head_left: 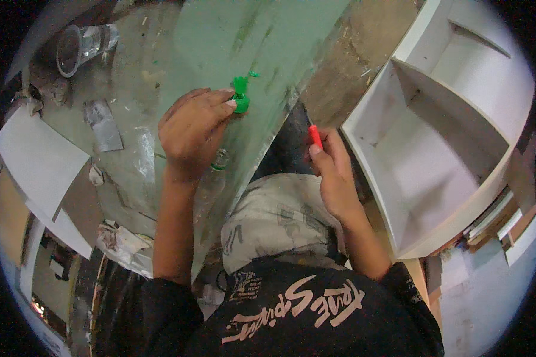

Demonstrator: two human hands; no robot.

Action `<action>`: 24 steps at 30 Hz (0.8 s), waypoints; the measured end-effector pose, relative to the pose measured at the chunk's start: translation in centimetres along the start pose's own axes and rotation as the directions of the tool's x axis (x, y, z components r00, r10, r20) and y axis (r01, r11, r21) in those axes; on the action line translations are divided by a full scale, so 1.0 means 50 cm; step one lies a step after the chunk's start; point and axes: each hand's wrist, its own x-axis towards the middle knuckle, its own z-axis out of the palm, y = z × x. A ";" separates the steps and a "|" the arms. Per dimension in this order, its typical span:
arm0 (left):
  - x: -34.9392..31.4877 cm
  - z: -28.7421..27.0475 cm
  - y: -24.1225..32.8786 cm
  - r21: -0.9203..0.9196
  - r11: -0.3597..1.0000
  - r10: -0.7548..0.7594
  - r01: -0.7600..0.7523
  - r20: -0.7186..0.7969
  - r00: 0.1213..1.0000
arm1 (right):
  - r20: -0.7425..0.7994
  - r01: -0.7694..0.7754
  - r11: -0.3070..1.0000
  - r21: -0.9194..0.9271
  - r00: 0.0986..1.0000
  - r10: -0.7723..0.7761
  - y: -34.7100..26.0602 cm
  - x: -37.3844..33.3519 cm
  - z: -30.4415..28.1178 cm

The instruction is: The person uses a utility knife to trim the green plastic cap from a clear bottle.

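The left hand (193,134) is over the table (280,41), back of the hand upward, thumb and forefinger drawn narrow and pinching the left edge of a green cap (240,106). The cap is at the table's surface, toward its right side, with a ragged, upright green top. A small green scrap (254,74) lies just beyond it on the table. The right hand (333,169) is to the right of the table's edge, fingers wrapped around the red handle (315,135) of a tool; a thin shaft extends from the handle away from the body, its tip too indistinct to identify. The two hands are well apart. A small clear container (219,159) with green at its edge is near the left wrist, on its right side. At the far left of the table, a clear cup (77,50) lies on its side; nearer the body is a clear plastic piece (103,125). A crumpled cloth (123,243) is left of the left forearm. A white sheet (41,157) is at the far left. A white cabinet (446,86) with open compartments occupies the right side, near the right hand.
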 end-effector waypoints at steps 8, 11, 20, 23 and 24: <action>0.030 0.009 0.059 0.004 0.966 0.257 -0.260 0.131 0.957 | -0.137 0.115 0.957 0.265 0.987 -0.081 -0.047 0.056 0.054; 0.032 0.024 0.088 -0.017 0.974 0.228 -0.227 0.078 0.970 | 0.091 -0.047 0.877 0.478 0.996 0.004 -0.063 0.065 0.035; -0.008 0.144 0.202 -0.327 0.918 -0.296 0.222 -0.196 0.935 | 0.263 -0.232 0.716 0.658 0.962 0.070 -0.074 0.102 -0.022; -0.015 0.172 0.230 -0.655 0.703 -0.633 0.276 -0.400 0.663 | 0.216 -0.216 0.823 0.525 0.969 0.117 -0.101 0.104 -0.020; -0.025 0.169 0.226 -0.656 0.639 -0.716 0.401 -0.315 0.623 | 0.222 -0.224 0.823 0.522 0.967 0.122 -0.103 0.107 -0.020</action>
